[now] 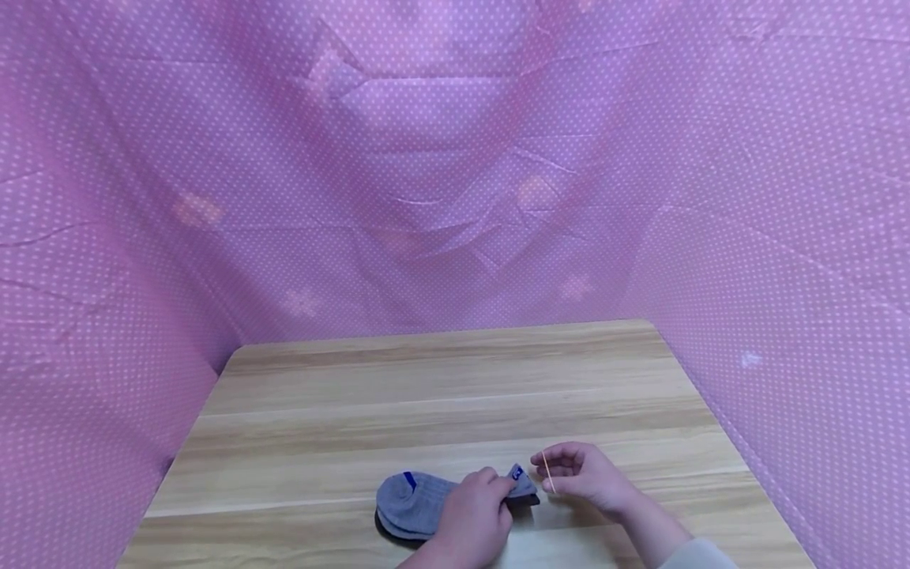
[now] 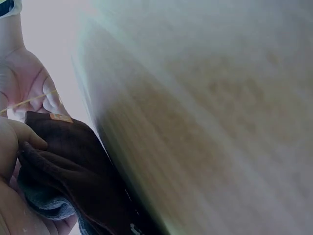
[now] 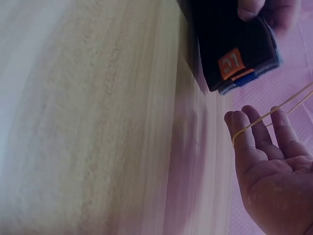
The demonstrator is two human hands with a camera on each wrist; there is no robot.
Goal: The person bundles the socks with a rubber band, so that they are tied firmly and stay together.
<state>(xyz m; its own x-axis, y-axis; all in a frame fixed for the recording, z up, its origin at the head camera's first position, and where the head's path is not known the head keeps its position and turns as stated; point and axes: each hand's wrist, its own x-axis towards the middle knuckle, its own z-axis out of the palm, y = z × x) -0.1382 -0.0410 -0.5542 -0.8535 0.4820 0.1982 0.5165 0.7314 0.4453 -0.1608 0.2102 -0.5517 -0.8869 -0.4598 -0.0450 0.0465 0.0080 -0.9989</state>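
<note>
A pair of ankle socks, a grey sock (image 1: 411, 504) on top of a black sock (image 3: 220, 29), lies flat together near the table's front. My left hand (image 1: 475, 514) grips the socks near the cuff end, with its thumb on the black sock in the left wrist view. Just right of the cuffs, my right hand (image 1: 588, 480) is raised with fingers and thumb spread. Around those fingers a thin rubber band (image 1: 548, 472) is stretched, apart from the socks. An orange label (image 3: 231, 63) shows on the black cuff.
The wood-grain table (image 1: 426, 395) extends beyond and to both sides of the hands. Pink dotted cloth (image 1: 455, 197) hangs behind it and along its left and right sides.
</note>
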